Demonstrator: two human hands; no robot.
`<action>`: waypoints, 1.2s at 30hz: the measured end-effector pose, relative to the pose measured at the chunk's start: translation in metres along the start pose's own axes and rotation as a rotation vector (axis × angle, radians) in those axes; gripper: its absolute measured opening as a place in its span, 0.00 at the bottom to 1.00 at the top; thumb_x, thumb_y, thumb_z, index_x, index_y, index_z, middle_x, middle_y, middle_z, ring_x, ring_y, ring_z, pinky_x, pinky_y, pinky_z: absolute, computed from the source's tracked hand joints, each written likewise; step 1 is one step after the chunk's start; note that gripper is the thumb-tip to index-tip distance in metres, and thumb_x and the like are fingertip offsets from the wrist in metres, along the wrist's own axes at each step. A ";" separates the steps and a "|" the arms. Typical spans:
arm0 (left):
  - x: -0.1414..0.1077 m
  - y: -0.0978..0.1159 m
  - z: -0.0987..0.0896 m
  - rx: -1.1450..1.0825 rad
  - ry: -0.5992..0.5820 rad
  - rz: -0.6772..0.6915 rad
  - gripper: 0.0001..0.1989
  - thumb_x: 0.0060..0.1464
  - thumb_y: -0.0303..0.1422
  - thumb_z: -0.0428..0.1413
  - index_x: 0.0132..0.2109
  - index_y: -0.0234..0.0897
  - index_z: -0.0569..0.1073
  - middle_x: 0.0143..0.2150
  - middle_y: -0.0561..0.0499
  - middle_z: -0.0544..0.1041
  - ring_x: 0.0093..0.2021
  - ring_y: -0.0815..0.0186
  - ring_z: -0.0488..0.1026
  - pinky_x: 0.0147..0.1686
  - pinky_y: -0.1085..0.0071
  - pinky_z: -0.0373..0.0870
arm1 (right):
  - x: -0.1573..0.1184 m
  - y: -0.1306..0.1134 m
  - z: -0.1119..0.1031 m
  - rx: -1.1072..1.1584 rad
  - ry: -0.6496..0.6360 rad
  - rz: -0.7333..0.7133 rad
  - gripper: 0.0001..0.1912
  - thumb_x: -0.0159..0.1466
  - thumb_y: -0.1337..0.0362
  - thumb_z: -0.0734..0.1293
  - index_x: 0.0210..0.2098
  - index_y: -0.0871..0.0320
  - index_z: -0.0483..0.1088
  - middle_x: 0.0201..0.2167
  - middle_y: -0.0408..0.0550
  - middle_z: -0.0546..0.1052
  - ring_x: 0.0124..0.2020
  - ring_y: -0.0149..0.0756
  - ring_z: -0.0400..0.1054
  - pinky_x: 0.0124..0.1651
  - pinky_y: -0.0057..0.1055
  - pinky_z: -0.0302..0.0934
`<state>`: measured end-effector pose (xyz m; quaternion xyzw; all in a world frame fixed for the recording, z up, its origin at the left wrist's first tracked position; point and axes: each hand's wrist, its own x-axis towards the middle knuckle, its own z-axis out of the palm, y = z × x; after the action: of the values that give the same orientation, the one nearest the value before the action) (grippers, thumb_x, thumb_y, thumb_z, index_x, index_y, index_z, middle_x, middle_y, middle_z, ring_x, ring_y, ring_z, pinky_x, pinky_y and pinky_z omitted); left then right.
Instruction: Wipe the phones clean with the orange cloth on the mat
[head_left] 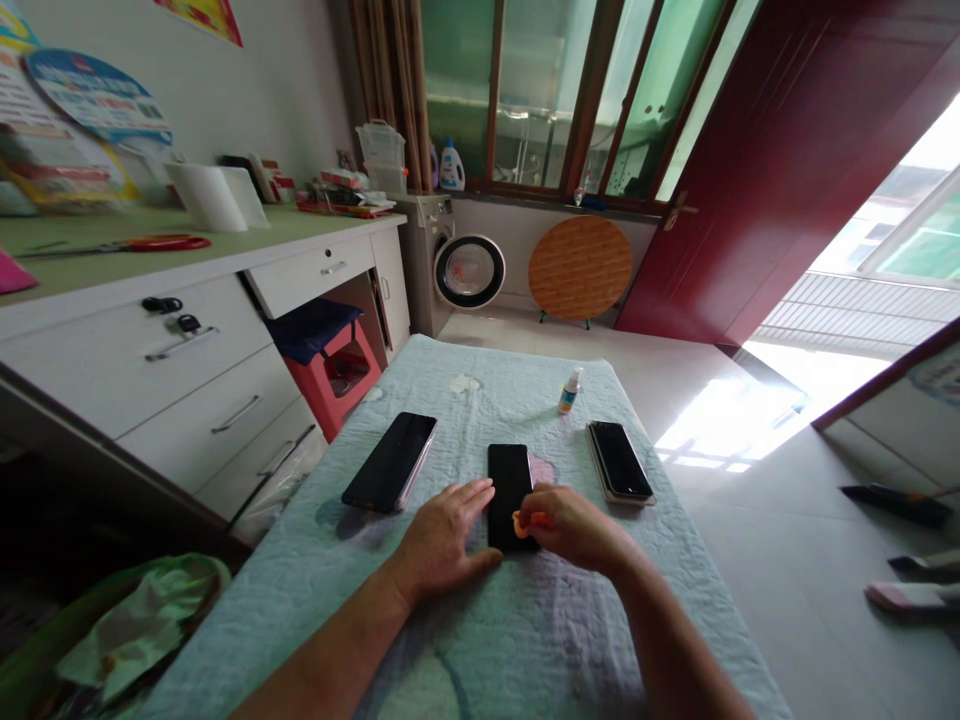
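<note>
A black phone (508,480) lies flat near the middle of the cloth-covered table (480,400). Beside its left edge is my left hand (450,530), fingers and thumb apart, touching the phone's side. My right hand (559,520) is closed around a small orange cloth (520,523), which rests on the lower right part of the phone's screen. Another, larger dark phone (391,462) lies to the left. On the right, a third phone (621,460) sits on a light-coloured case or box. Behind them stands a small spray bottle (570,391) with a white top.
A white drawer cabinet (187,370) runs along the left, with a red stool (341,370) under its counter. At lower left is a green bin (214,570) with a bag in it. A washing machine (424,265) with its door open stands beyond the table.
</note>
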<state>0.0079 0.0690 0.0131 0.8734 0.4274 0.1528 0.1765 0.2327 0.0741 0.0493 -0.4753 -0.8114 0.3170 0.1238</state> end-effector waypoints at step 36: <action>-0.004 0.023 -0.004 -0.103 0.003 0.188 0.10 0.55 0.23 0.54 0.42 0.40 0.75 0.43 0.51 0.76 0.42 0.62 0.74 0.43 0.68 0.70 | 0.038 0.018 0.024 -0.250 0.455 0.021 0.12 0.67 0.69 0.61 0.38 0.54 0.77 0.35 0.47 0.70 0.39 0.35 0.61 0.44 0.29 0.56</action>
<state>0.0204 0.0532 0.0263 0.8992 0.3356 0.1915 0.2053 0.2128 0.1031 0.0156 -0.5545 -0.7905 0.1001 0.2401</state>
